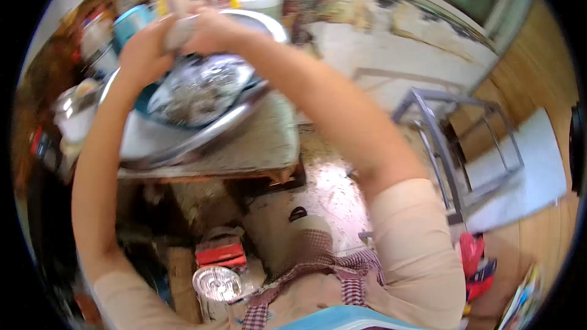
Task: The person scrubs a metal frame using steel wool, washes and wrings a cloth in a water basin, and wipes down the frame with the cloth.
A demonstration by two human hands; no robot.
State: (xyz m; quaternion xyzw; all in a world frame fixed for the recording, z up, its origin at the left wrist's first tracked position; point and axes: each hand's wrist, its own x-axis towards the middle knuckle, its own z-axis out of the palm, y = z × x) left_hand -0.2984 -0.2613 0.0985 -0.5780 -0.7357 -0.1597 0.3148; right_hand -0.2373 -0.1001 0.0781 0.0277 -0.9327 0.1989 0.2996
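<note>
My left hand (145,49) and my right hand (214,29) come together above a wide metal basin (229,131). Both have their fingers closed around a pale greyish lump (181,32), blurred by motion, whose kind I cannot make out. Below them, inside the metal basin, sits a teal bowl (142,101). A clear, shiny mass (205,88), wet or plastic-like, fills this bowl; greyish bits show in it. My fingertips are partly hidden by the blur.
The basin stands on a worn table (269,140). A white tub (260,1), a blue container (133,23) and a lidded pot (76,110) crowd around it. To the right is a grey metal stool frame (437,140). A red box (221,255) lies below.
</note>
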